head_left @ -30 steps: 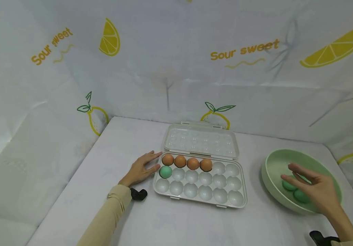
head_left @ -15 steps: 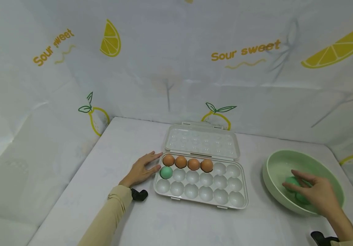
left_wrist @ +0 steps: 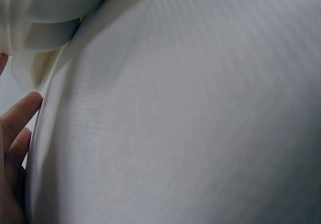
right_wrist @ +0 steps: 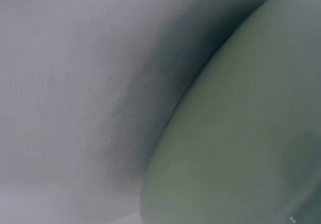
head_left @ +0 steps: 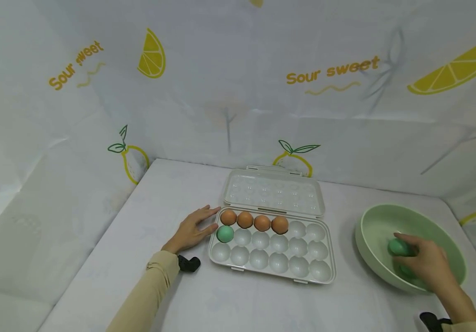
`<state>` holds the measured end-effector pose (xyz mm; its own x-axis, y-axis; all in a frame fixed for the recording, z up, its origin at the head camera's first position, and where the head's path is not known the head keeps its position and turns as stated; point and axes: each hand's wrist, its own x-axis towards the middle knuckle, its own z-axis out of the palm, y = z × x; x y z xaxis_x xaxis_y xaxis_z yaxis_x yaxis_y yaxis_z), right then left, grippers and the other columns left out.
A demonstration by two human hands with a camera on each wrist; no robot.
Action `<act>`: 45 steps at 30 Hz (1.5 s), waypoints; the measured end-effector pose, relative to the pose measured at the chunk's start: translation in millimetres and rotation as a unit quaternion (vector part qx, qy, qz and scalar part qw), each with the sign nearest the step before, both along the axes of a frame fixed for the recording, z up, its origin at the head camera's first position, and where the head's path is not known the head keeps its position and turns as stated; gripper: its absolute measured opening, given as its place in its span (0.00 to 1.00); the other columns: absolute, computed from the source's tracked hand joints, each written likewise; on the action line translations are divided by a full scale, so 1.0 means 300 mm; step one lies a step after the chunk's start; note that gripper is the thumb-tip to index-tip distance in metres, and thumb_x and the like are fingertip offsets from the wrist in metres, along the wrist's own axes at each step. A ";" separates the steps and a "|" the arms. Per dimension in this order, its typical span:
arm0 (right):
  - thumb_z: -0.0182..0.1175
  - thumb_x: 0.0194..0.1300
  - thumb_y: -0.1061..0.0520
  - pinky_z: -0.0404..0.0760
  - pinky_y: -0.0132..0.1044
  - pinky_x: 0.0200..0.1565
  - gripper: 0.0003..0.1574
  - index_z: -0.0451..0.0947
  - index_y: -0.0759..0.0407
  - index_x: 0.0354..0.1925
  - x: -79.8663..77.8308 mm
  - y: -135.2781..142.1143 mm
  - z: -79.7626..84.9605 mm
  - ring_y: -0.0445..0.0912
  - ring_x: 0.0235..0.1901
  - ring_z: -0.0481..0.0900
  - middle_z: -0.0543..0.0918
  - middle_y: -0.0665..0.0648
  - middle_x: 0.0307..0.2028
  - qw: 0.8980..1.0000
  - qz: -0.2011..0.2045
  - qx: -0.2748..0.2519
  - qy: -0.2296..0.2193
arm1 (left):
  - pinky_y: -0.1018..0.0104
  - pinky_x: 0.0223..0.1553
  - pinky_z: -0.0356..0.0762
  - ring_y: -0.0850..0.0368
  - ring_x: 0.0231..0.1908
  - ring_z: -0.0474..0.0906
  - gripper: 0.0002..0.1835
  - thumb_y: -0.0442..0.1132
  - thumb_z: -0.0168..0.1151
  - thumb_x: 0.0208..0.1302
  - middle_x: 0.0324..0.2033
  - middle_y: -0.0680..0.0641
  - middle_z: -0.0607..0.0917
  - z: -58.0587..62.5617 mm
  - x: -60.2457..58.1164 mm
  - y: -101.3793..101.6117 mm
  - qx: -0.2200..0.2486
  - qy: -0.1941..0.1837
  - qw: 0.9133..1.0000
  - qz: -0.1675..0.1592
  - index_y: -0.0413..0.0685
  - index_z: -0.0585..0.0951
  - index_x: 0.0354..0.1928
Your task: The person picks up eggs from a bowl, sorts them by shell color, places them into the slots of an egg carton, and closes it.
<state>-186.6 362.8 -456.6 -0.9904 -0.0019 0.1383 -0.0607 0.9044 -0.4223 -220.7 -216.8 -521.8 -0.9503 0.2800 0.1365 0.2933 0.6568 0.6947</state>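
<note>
the right hand (head_left: 426, 263) is inside the green bowl (head_left: 368, 256), its fingers gripping a green egg (head_left: 398, 247) between thumb and forefinger; another green egg (head_left: 407, 271) lies in the bowl, partly hidden below that hand. the left hand (head_left: 190, 231) rests on the white-covered bench (head_left: 229, 304), fingers extended and loose, with thumb and forefinger at the left edge of the egg tray (head_left: 278, 263). four brown eggs (head_left: 245, 220) fill the back row's left cups, and a third green egg (head_left: 225, 234) sits in the middle row's leftmost cup. the clear lid (head_left: 273, 191) lies open behind.
</note>
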 end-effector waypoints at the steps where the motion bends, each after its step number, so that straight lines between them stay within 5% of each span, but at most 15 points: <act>1: 0.78 0.44 0.67 0.75 0.56 0.40 0.37 0.80 0.76 0.54 0.001 0.001 -0.001 0.81 0.49 0.76 0.80 0.84 0.50 1.000 -0.001 -0.002 0.006 | 0.33 0.75 0.60 0.38 0.76 0.64 0.29 0.48 0.65 0.70 0.70 0.44 0.76 0.000 0.000 0.001 0.000 0.001 1.000 -0.001 0.57 0.75 0.72; 6: 0.78 0.50 0.64 0.76 0.68 0.43 0.32 0.80 0.77 0.53 0.008 -0.002 -0.004 0.82 0.49 0.76 0.81 0.83 0.49 1.000 -0.016 -0.008 0.023 | 0.34 0.76 0.60 0.38 0.76 0.64 0.29 0.48 0.65 0.70 0.70 0.44 0.77 0.003 -0.001 0.005 -0.002 0.002 1.000 -0.002 0.57 0.75 0.72; 13: 0.77 0.58 0.53 0.72 0.71 0.52 0.36 0.79 0.75 0.56 0.016 -0.011 0.005 0.80 0.55 0.73 0.79 0.80 0.53 0.998 -0.052 -0.044 0.006 | 0.35 0.77 0.59 0.38 0.76 0.63 0.30 0.48 0.66 0.69 0.71 0.44 0.76 0.006 -0.006 0.007 -0.002 0.002 1.000 -0.006 0.58 0.74 0.72; 16: 0.77 0.57 0.47 0.81 0.44 0.53 0.38 0.81 0.71 0.57 0.020 -0.009 0.008 0.43 0.47 0.87 0.84 0.75 0.51 0.996 -0.061 -0.061 0.003 | 0.35 0.77 0.59 0.39 0.76 0.63 0.30 0.48 0.67 0.69 0.71 0.44 0.76 0.004 -0.006 0.004 -0.003 0.001 1.000 -0.004 0.58 0.74 0.72; 18: 0.78 0.57 0.45 0.76 0.23 0.44 0.39 0.81 0.69 0.57 0.021 -0.004 0.008 0.17 0.39 0.77 0.90 0.60 0.47 0.996 -0.059 -0.073 0.004 | 0.35 0.77 0.59 0.39 0.76 0.64 0.30 0.48 0.67 0.69 0.71 0.44 0.76 0.003 -0.007 0.003 -0.002 0.002 1.000 -0.004 0.58 0.75 0.72; 20: 0.78 0.56 0.44 0.63 0.12 0.33 0.40 0.81 0.67 0.58 0.021 0.000 0.008 0.05 0.35 0.58 0.90 0.41 0.43 0.995 -0.056 -0.087 0.007 | 0.35 0.76 0.60 0.39 0.76 0.64 0.30 0.49 0.67 0.69 0.71 0.44 0.76 0.002 -0.008 0.002 -0.003 0.005 1.000 -0.004 0.58 0.75 0.72; 24: 0.76 0.59 0.45 0.63 0.05 0.34 0.40 0.79 0.68 0.60 0.022 -0.006 0.011 0.04 0.36 0.63 0.79 0.21 0.42 0.992 -0.041 -0.123 0.009 | 0.34 0.76 0.61 0.38 0.76 0.64 0.30 0.49 0.67 0.69 0.70 0.44 0.76 0.002 -0.008 0.002 -0.004 0.010 1.000 -0.005 0.58 0.74 0.72; 29: 0.75 0.61 0.48 0.66 0.04 0.36 0.37 0.78 0.65 0.62 0.028 -0.026 0.021 0.05 0.37 0.68 0.70 0.10 0.36 0.983 -0.032 -0.178 0.019 | 0.33 0.75 0.61 0.37 0.76 0.64 0.30 0.50 0.66 0.69 0.70 0.43 0.76 0.003 -0.004 0.000 -0.001 0.008 1.000 -0.005 0.58 0.74 0.72; 36: 0.73 0.63 0.58 0.75 0.08 0.37 0.30 0.80 0.55 0.63 0.039 -0.108 0.054 0.12 0.38 0.78 0.79 0.13 0.38 0.957 -0.053 -0.278 0.062 | 0.33 0.75 0.61 0.38 0.76 0.64 0.30 0.49 0.66 0.70 0.71 0.43 0.76 0.005 -0.001 0.001 -0.007 0.004 1.000 -0.002 0.57 0.74 0.72; 42: 0.70 0.63 0.68 0.82 0.15 0.42 0.29 0.79 0.68 0.62 0.037 -0.254 0.092 0.22 0.40 0.85 0.86 0.25 0.44 0.928 -0.007 -0.363 0.085 | 0.33 0.75 0.60 0.37 0.76 0.63 0.29 0.48 0.66 0.70 0.71 0.43 0.75 0.013 0.003 0.005 -0.002 -0.008 1.000 0.000 0.57 0.74 0.72; 45: 0.70 0.63 0.67 0.82 0.15 0.43 0.29 0.78 0.70 0.62 0.036 -0.339 0.105 0.22 0.41 0.86 0.85 0.25 0.46 0.929 0.020 -0.361 0.081 | 0.33 0.75 0.60 0.37 0.76 0.63 0.29 0.48 0.65 0.70 0.71 0.42 0.76 0.014 0.004 0.006 -0.004 -0.006 1.000 0.000 0.56 0.74 0.72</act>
